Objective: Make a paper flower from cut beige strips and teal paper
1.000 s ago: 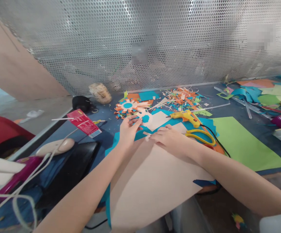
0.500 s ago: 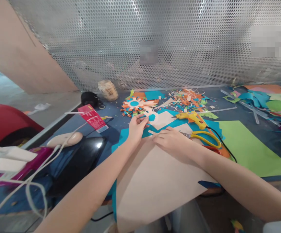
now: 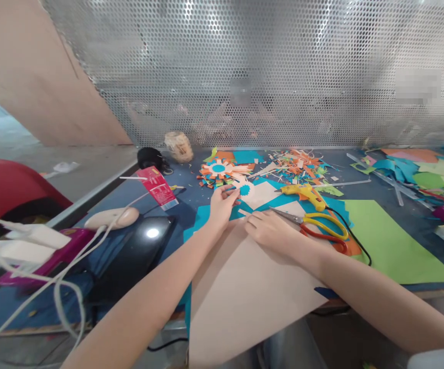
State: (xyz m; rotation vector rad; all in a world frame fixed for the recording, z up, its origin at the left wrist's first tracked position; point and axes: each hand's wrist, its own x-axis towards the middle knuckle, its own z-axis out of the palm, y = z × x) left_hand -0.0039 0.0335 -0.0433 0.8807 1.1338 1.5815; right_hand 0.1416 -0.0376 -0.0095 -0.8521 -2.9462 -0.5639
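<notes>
My left hand (image 3: 222,205) pinches the edge of a small cream paper cut-out with a blue jagged disc (image 3: 244,190) on it. My right hand (image 3: 268,229) lies with curled fingers on the top corner of a large beige paper sheet (image 3: 245,292), holding a small cream paper strip (image 3: 242,212) at its fingertips. Yellow-handled scissors (image 3: 314,224) lie just right of that hand. A yellow glue gun (image 3: 303,192) rests behind them. A finished paper flower (image 3: 220,170) in orange, cream and blue sits farther back.
A pile of paper scraps (image 3: 293,162) lies at the back by the perforated metal screen (image 3: 268,72). A green sheet (image 3: 388,238) is at the right, more coloured sheets (image 3: 417,166) far right. A red packet (image 3: 156,187), black pad (image 3: 137,253) and white cords (image 3: 33,287) are at the left.
The camera view has shifted, so everything sits lower and more to the right. My hands stay on the same papers; the scissors' blades now show beside my right hand.
</notes>
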